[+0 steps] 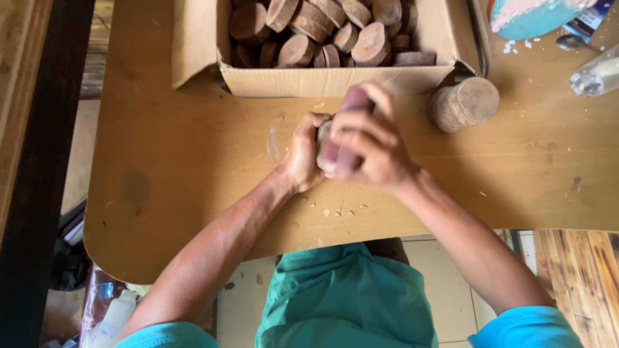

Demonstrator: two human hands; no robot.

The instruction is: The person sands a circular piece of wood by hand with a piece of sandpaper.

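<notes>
Here the left hand [303, 154] clamps a wood disc [322, 138] on edge while the right hand [374, 145] presses folded sandpaper [345, 129] against its face. Best keep strokes even, the disc steady, above the table [193, 161].

wooden piece [322, 138] mostly hidden, cardboard box [322, 82] cropped

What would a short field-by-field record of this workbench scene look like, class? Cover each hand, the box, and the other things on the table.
left hand: grips a round wooden slice
right hand: presses a reddish sanding sheet over the slice
cardboard box: open, full of wooden slices, behind the hands
stack of slices: lying on its side, right of the box
table: tan, with specks and chips near the front edge
</notes>
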